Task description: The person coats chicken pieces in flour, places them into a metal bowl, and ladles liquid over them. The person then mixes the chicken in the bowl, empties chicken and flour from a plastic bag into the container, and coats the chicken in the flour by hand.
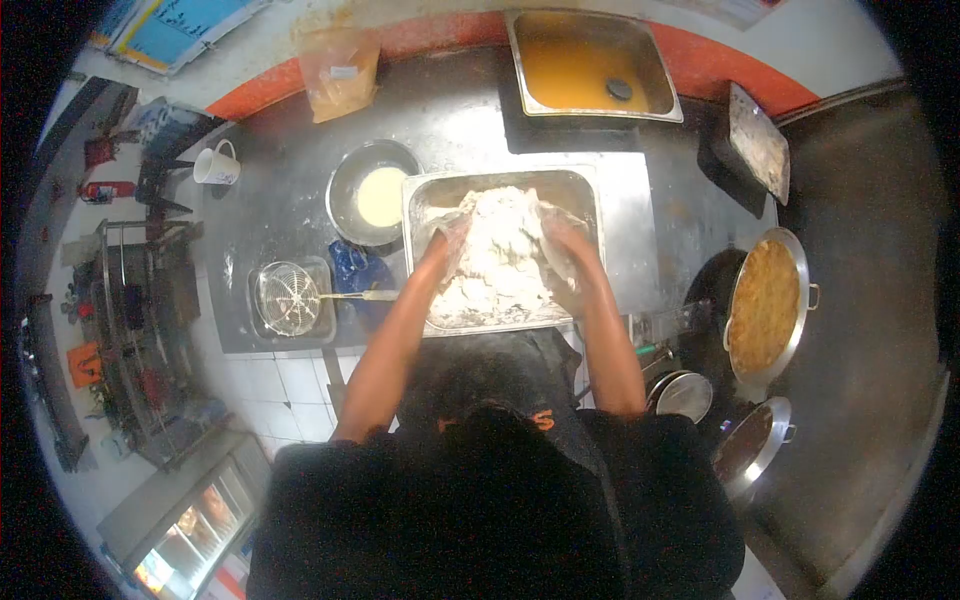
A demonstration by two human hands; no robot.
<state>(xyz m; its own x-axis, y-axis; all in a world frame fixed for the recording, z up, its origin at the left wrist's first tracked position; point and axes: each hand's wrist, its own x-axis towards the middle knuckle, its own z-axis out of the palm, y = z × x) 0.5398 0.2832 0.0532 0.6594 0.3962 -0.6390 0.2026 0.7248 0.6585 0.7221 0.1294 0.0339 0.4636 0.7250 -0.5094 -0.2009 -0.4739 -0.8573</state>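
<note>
A rectangular metal tray (598, 200) in front of me holds a heaped white, flour-like mass (500, 250) with a lumpy surface. My left hand (453, 238) is pushed into the left side of the heap, and my right hand (562, 238) into its right side. Both hands look whitened or thinly covered. Their fingers are buried or blurred against the white mass, so their grip does not show. Left of the tray, a round metal bowl (343, 205) contains a pale yellow liquid (382, 197).
A wire skimmer (292, 298) rests over a clear container (262, 335) at left, near a blue packet (355, 265) and a white mug (216, 167). Behind stand a bag (340, 75) and a pan of orange liquid (560, 75). Large pans (768, 305) (755, 445) are at right.
</note>
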